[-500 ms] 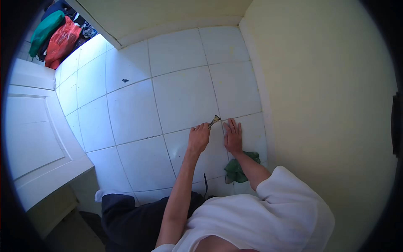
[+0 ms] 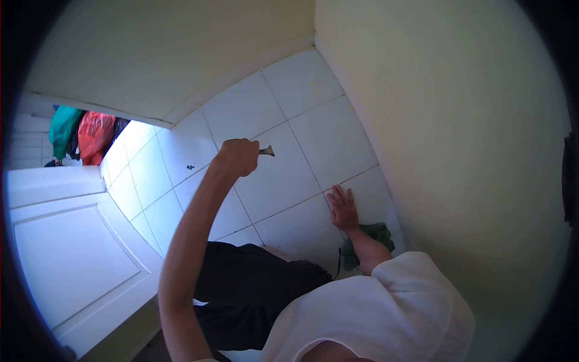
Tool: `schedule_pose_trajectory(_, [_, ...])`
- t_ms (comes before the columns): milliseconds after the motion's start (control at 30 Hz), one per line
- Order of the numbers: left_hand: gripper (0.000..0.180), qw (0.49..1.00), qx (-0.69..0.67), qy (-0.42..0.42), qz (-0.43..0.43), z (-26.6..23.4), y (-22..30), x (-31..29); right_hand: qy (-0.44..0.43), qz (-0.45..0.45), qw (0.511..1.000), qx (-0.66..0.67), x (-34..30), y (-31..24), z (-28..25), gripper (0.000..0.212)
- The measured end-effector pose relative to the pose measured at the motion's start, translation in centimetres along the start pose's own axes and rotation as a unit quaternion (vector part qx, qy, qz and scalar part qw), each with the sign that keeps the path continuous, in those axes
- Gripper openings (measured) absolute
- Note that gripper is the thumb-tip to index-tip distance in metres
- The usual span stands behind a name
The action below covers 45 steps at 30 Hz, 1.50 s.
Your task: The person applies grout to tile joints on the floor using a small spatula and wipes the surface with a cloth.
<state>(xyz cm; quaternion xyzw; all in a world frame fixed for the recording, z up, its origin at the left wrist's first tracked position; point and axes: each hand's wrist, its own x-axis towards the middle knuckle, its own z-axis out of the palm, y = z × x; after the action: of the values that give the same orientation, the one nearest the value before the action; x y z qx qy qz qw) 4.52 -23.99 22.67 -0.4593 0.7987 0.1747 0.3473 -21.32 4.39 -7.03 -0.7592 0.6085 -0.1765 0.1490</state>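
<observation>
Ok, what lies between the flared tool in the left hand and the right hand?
In the head view, white floor tile with a thin grout line lies between the flared tool and the right hand.

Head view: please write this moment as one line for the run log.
left hand: holds small flat-bladed tool | right hand: fingers spread on white tiled floor | crumpled green item: near right hand
</observation>
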Motion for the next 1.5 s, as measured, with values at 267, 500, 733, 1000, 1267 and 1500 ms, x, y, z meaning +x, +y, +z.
schedule_pose_trajectory(267, [0.029, 0.997, 0.06, -0.036, 0.03, -0.7, -1.8, 2.4, 0.01, 0.01, 1.0, -0.019, -0.3, 1.0, -0.1, 0.053])
schedule_pose_trajectory(500, [0.034, 0.994, 0.092, 0.004, 0.055, 3.9, -1.3, 8.8, 0.059, 0.016, 0.998, 0.016, 0.0, -0.3, 0.1, 0.047])
schedule_pose_trajectory(733, [0.027, 0.964, 0.2, 0.042, 0.171, 4.8, 5.0, 12.6, 0.112, 0.055, 0.992, 0.034, -0.7, 1.2, 1.4, 0.045])
schedule_pose_trajectory(1000, [0.031, 0.951, 0.23, -0.044, 0.202, 4.1, 6.6, 14.8, 0.156, 0.199, 0.96, -0.124, -7.6, -1.6, -0.1, 0.048])
schedule_pose_trajectory(1267, [0.031, 0.959, 0.232, -0.058, 0.152, 2.8, 4.9, 21.2, -0.034, 0.506, 0.859, -0.06, -17.0, -7.5, -3.5, 0.073])
schedule_pose_trajectory(1500, [0.034, 0.971, 0.194, -0.074, 0.122, 2.1, 4.0, 22.8, -0.195, 0.52, 0.829, 0.07, -11.2, -14.4, -7.4, 0.058])
